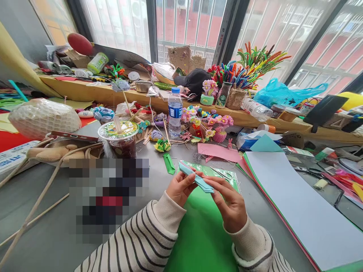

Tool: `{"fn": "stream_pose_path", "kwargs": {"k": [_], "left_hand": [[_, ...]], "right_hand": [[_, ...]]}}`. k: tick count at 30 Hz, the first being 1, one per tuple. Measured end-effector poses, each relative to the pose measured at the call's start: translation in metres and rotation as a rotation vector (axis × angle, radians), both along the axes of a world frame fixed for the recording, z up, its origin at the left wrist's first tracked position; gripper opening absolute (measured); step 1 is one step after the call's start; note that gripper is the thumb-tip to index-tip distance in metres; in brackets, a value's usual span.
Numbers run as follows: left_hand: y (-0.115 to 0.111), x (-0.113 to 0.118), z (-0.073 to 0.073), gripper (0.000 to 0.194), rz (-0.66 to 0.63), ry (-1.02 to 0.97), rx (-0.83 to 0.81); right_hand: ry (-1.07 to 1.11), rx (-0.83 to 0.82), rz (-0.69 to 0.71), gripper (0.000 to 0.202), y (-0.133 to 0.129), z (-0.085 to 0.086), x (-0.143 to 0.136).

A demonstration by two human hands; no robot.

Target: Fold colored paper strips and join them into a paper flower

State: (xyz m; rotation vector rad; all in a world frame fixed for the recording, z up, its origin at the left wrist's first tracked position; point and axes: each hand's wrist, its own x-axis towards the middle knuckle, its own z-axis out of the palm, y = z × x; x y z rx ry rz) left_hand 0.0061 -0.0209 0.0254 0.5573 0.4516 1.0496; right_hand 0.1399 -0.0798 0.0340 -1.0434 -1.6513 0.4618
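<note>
A folded strip of light blue paper (200, 181) slants between my two hands, above a green sheet (201, 230). My left hand (183, 187) pinches the strip near its upper left part. At the strip's lower right end, my right hand (229, 204) grips it between thumb and fingers. Behind my hands lies a green plastic packet (234, 177) with scissors (222, 173) on it. A small folded green paper piece (169, 164) rests on the grey table just left of the packet.
A lidded drink cup (120, 141), a water bottle (175, 113) and crocheted flowers (210, 121) stand behind. Large paper sheets (295, 196) lie at right, pink paper (218, 151) nearer the middle. Cords (36, 211) and a blurred patch are at left.
</note>
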Motion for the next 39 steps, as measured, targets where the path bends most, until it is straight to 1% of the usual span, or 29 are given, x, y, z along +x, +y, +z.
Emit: {"fn": "stream_pose_path", "kwargs": {"k": [5, 10, 14, 21, 29, 32, 37, 39], "left_hand": [[0.000, 0.001, -0.003, 0.034, 0.019, 0.030, 0.155], [0.002, 0.000, -0.004, 0.029, 0.030, 0.098, 0.233], [0.003, -0.001, -0.008, 0.029, 0.013, 0.120, 0.287], [0.004, -0.002, -0.010, 0.027, -0.005, 0.104, 0.321], [0.002, -0.003, -0.008, 0.030, -0.032, 0.117, 0.281], [0.002, -0.003, -0.008, 0.028, -0.037, 0.106, 0.288], [0.002, -0.002, -0.008, 0.026, -0.028, 0.078, 0.313], [0.002, -0.002, -0.007, 0.026, -0.024, 0.085, 0.327]], "right_hand": [[0.102, -0.067, -0.019, 0.026, 0.003, -0.003, 0.002], [0.058, -0.100, -0.034, 0.019, 0.003, 0.000, 0.009], [0.027, -0.149, -0.007, 0.019, 0.002, 0.004, 0.012], [-0.029, -0.096, -0.020, 0.021, -0.001, 0.009, 0.010], [-0.046, -0.095, 0.033, 0.021, -0.003, 0.012, 0.015], [-0.062, -0.080, -0.004, 0.021, -0.005, 0.012, 0.012], [-0.150, 0.030, -0.175, 0.022, -0.009, 0.011, 0.006], [-0.171, 0.053, -0.203, 0.020, -0.009, 0.011, 0.005]]}}
